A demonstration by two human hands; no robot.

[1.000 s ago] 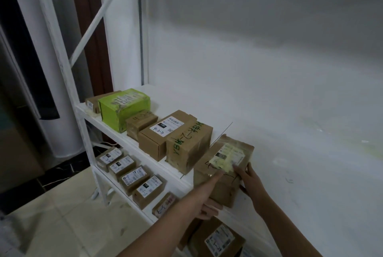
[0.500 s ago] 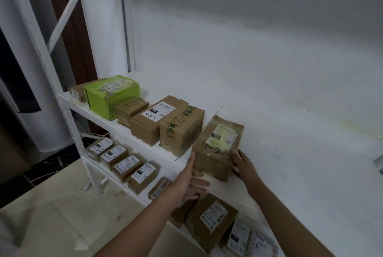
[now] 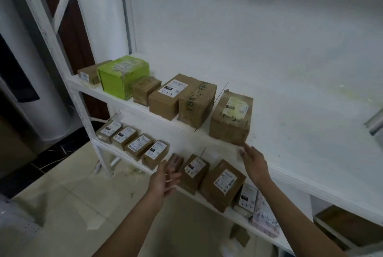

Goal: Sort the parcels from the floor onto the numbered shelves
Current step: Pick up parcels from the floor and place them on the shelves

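A brown cardboard parcel with a yellowish label [image 3: 232, 118] stands on the white upper shelf [image 3: 300, 147], at the right end of a row of parcels. Both hands are off it. My right hand [image 3: 253, 163] hovers just below and in front of the parcel's lower right corner, fingers spread and holding nothing. My left hand [image 3: 163, 180] hangs lower, in front of the lower shelf, fingers loosely spread and empty.
Left of that parcel stand a box marked YBK [image 3: 196, 105], a labelled brown box [image 3: 167, 99], a small brown box [image 3: 145, 90] and a green box [image 3: 123, 75]. The lower shelf [image 3: 228, 214] holds several labelled parcels. Beige floor tiles [image 3: 68, 200] lie below.
Both hands let go of the yellow-labelled parcel and drew back and down from it. The parcel stays on the upper shelf. The camera view has pulled back.
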